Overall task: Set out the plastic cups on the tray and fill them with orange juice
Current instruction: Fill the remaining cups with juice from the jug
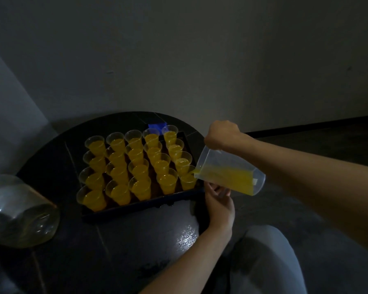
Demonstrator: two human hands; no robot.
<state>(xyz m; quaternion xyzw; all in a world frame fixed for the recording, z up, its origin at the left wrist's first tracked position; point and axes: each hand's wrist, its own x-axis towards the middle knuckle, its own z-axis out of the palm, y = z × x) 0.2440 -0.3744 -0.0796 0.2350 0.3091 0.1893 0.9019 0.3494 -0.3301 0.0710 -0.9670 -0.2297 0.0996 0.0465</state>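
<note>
A dark tray (136, 207) on the round black table holds several clear plastic cups (119, 172) in rows, all with orange juice in them. My right hand (221, 134) grips a clear plastic jug (229, 172) by its far side and tilts it left. Juice runs from the spout into the near right corner cup (187, 181). My left hand (218, 197) is below the jug at the tray's right corner, fingers loosely bent; whether it touches the tray or jug is unclear.
A large clear glass jar (23, 215) lies at the table's left edge. A blue patch (157, 125) sits behind the tray. A wet shiny spot (187, 236) marks the table's near side. My knee (266, 259) is at the lower right. Walls stand close behind.
</note>
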